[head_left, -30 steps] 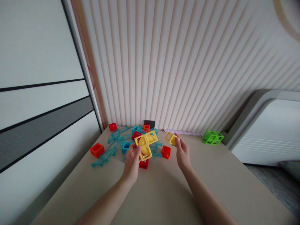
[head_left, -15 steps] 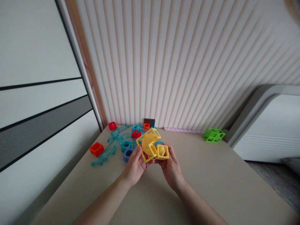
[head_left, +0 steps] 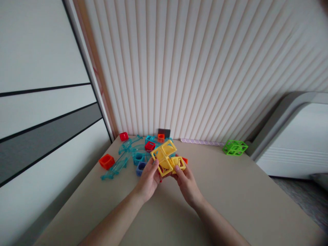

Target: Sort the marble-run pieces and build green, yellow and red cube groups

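Note:
Above the table, my left hand grips a group of joined yellow marble-run blocks, open-framed cubes with curved chutes inside. My right hand pinches a smaller-looking yellow block at the group's right side, its thumb on the near face. The two yellow parts touch; whether they are locked together I cannot tell. A bit of orange-red shows just behind the right fingers. Some red shows under the left fingers, mostly hidden.
Left and behind lie clear teal track pieces, a teal block, a blue block, an orange block and red blocks. Green frame blocks sit at the back right. A dark box stands against the pleated wall.
The right yellow block has been turned and tilted in my right hand, and the thumb has come onto its near face. The yellow group has tipped slightly. An orange-red piece now shows behind the right hand.

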Demonstrator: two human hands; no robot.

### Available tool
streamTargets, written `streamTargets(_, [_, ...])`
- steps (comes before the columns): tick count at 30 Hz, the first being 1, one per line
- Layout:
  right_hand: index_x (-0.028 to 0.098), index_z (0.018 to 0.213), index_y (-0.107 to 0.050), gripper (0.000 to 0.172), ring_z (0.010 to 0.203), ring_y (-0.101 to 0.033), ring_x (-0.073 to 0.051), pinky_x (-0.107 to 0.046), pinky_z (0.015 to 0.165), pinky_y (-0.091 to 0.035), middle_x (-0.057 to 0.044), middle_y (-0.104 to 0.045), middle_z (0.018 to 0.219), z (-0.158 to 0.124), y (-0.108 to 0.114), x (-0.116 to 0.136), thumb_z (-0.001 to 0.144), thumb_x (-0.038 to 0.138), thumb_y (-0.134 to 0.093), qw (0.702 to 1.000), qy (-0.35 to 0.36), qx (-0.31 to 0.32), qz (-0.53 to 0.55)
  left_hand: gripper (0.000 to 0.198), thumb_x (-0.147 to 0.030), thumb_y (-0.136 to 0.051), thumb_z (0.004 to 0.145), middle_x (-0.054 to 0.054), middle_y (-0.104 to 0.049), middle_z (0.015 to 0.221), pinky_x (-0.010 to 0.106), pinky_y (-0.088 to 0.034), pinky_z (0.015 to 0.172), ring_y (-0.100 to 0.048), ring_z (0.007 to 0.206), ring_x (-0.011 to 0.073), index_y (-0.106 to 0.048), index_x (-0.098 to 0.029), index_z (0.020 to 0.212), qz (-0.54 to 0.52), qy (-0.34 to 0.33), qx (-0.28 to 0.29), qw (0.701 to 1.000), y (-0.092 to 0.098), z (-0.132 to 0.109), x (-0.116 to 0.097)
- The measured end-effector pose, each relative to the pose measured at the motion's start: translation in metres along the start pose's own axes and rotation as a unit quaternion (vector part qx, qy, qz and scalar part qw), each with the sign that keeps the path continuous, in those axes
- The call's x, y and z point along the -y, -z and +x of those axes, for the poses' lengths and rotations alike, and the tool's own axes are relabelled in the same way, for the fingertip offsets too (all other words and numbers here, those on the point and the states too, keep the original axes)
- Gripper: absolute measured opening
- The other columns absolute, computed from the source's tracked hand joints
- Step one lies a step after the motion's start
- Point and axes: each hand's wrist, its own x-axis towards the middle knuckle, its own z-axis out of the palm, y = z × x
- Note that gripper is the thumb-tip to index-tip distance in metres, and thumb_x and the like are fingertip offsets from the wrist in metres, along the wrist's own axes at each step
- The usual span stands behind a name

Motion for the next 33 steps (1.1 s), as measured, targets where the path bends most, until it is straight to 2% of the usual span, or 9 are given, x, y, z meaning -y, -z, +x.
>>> streamTargets(2, [0.025, 0.121, -0.066, 0.043, 0.108, -0.069, -0.026, -0.043, 0.096, -0.056, -0.007, -0.072, 0.123, 0.001, 0.002, -0.002, 0.086, 0.048, -0.074, 1.000, 0.002, -0.016, -0.022, 0.045, -0.046, -0.073, 0.087, 0.009, -0.075, 0.116, 0.039, -0.061, 0.086, -0.072, 0.105, 0.0265, -0.063, -0.021, 0.123, -0.002, -0.002, -0.008, 1.000, 0.001, 0.001, 0.000])
streamTargets(5, [0.024, 0.113, -0.069, 0.041, 0.108, -0.069, -0.028, -0.045, 0.097, -0.055, -0.007, -0.074, 0.118, 0.004, 0.003, -0.001, 0.085, 0.055, -0.070, 0.998, 0.016, -0.063, 0.002, 0.044, -0.046, -0.075, 0.085, 0.008, -0.075, 0.112, 0.037, -0.062, 0.081, -0.074, 0.097, 0.0241, -0.063, -0.022, 0.119, 0.005, -0.005, -0.026, 1.000, 0.003, 0.001, 0.001])
streamTargets(7, [0.026, 0.111, -0.070, 0.043, 0.108, -0.070, -0.030, -0.049, 0.098, -0.054, -0.006, -0.076, 0.113, 0.006, 0.003, 0.004, 0.086, 0.061, -0.065, 0.997, 0.024, -0.071, 0.034, 0.045, -0.045, -0.079, 0.082, 0.007, -0.075, 0.110, 0.036, -0.063, 0.079, -0.074, 0.093, 0.0222, -0.062, -0.022, 0.117, 0.014, -0.004, -0.031, 0.999, 0.003, 0.001, 0.002])
streamTargets(10, [0.029, 0.115, -0.070, 0.048, 0.113, -0.069, -0.031, -0.054, 0.102, -0.050, -0.005, -0.077, 0.113, 0.005, 0.000, 0.012, 0.089, 0.067, -0.055, 0.996, 0.028, -0.045, 0.065, 0.046, -0.045, -0.080, 0.081, 0.006, -0.075, 0.110, 0.033, -0.063, 0.075, -0.074, 0.089, 0.0197, -0.060, -0.022, 0.115, 0.020, 0.008, -0.031, 0.999, 0.003, 0.001, 0.005])
streamTargets(13, [0.032, 0.119, -0.071, 0.052, 0.121, -0.065, -0.032, -0.055, 0.104, -0.048, -0.005, -0.073, 0.125, 0.002, -0.002, 0.013, 0.090, 0.070, -0.049, 0.997, 0.032, -0.034, 0.067, 0.046, -0.046, -0.079, 0.082, 0.006, -0.074, 0.112, 0.031, -0.063, 0.072, -0.074, 0.090, 0.0193, -0.060, -0.022, 0.116, 0.018, 0.019, -0.028, 0.999, 0.003, 0.000, 0.006])
streamTargets(16, [0.034, 0.121, -0.071, 0.052, 0.128, -0.061, -0.031, -0.054, 0.108, -0.045, -0.002, -0.068, 0.135, -0.001, -0.003, 0.009, 0.091, 0.070, -0.049, 0.997, 0.030, -0.020, 0.064, 0.044, -0.045, -0.076, 0.084, 0.008, -0.073, 0.118, 0.032, -0.063, 0.074, -0.073, 0.096, 0.0209, -0.060, -0.022, 0.119, 0.017, 0.024, -0.017, 0.999, 0.003, 0.000, 0.005])
streamTargets(21, [0.033, 0.124, -0.070, 0.053, 0.130, -0.059, -0.029, -0.051, 0.111, -0.044, -0.002, -0.066, 0.138, -0.003, -0.001, 0.001, 0.091, 0.071, -0.052, 0.998, 0.032, 0.006, 0.058, 0.044, -0.046, -0.075, 0.085, 0.008, -0.071, 0.122, 0.034, -0.062, 0.078, -0.072, 0.102, 0.0232, -0.060, -0.023, 0.120, 0.018, 0.031, 0.003, 0.999, 0.000, -0.002, 0.004])
streamTargets(27, [0.030, 0.129, -0.068, 0.059, 0.133, -0.055, -0.030, -0.048, 0.114, -0.040, -0.004, -0.065, 0.139, -0.007, -0.005, 0.003, 0.093, 0.072, -0.047, 0.996, 0.000, 0.049, 0.068, 0.048, -0.051, -0.077, 0.082, 0.007, -0.074, 0.111, 0.030, -0.061, 0.072, -0.073, 0.095, 0.0217, -0.061, -0.022, 0.117, 0.035, 0.055, -0.001, 0.998, -0.002, -0.004, 0.006])
streamTargets(33, [0.034, 0.138, -0.059, 0.052, 0.133, -0.055, -0.030, -0.049, 0.109, -0.044, -0.004, -0.060, 0.145, -0.002, 0.003, 0.000, 0.094, 0.061, -0.057, 0.997, 0.058, -0.001, 0.057, 0.047, -0.053, -0.075, 0.082, 0.006, -0.074, 0.102, 0.021, -0.051, 0.053, -0.071, 0.074, 0.0161, -0.056, -0.021, 0.111, 0.072, -0.009, -0.041, 0.997, 0.004, 0.000, 0.008])
